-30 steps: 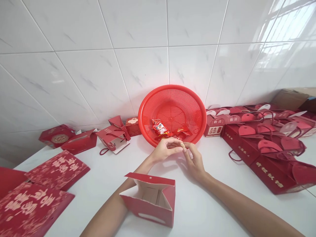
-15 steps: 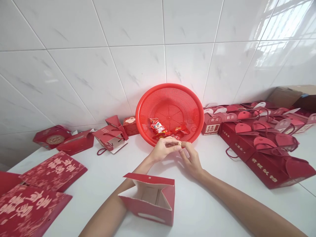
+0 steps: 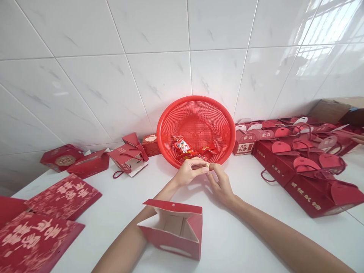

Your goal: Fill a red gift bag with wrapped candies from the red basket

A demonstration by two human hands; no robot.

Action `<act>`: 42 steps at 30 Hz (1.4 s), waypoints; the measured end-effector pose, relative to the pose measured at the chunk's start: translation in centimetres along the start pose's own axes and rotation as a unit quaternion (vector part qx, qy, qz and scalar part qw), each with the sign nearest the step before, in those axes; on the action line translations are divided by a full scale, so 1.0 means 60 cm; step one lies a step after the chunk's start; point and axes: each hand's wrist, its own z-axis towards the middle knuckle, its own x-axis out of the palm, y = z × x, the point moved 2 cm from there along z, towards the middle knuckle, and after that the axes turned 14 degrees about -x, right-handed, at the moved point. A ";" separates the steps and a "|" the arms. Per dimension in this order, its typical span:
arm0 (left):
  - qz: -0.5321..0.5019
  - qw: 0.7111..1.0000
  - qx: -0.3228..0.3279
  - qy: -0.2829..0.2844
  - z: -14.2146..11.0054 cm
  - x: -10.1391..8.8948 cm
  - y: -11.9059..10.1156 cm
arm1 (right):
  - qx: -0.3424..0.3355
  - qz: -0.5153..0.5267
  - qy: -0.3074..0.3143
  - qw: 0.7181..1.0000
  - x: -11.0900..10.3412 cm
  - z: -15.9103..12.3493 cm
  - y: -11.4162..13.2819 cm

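In front of a red plastic colander basket (image 3: pixel 196 99), both hands meet just above the white table. My left hand (image 3: pixel 190 171) is closed, thumb and fingers pinched together, its fingertips touching those of my right hand (image 3: pixel 220 181). That right hand is closed too, index finger and thumb side by side. Between the fingertips a small pale spot shows, too small to name. Inside the tilted basket lie several red wrapped candies (image 3: pixel 182 146). Nearer to me, an opened red gift box (image 3: pixel 179 235) with a white inside stands over my left forearm's edge; I see nothing in it.
Rows of red gift boxes (image 3: pixel 307 193) with handles fill the right side, a cardboard box (image 3: pixel 331 110) behind them. Flat red printed bags (image 3: pixel 64 195) lie at left. Several small red boxes (image 3: pixel 91 163) line the tiled wall. Another person's hand (image 3: pixel 356 138) shows at the right edge.
My hands stay where they were, fingertips together. Another person's hand has come into view at the far right edge. The view has shifted very slightly.
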 end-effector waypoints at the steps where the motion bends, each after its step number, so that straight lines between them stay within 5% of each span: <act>1: -0.002 1.000 0.000 0.001 0.000 0.001 -0.001 | -0.001 0.002 -0.001 1.000 0.000 0.000 0.000; 32: 0.006 1.000 0.010 -0.028 0.002 0.006 0.010 | -0.006 0.001 0.002 1.000 0.001 -0.001 -0.001; 37: -0.088 0.996 -0.028 0.006 0.002 0.010 0.005 | 0.011 0.005 -0.003 1.000 0.002 0.000 -0.001; 42: -0.059 0.998 -0.013 0.018 -0.002 0.010 -0.005 | 0.014 0.014 -0.007 1.000 0.003 0.001 -0.001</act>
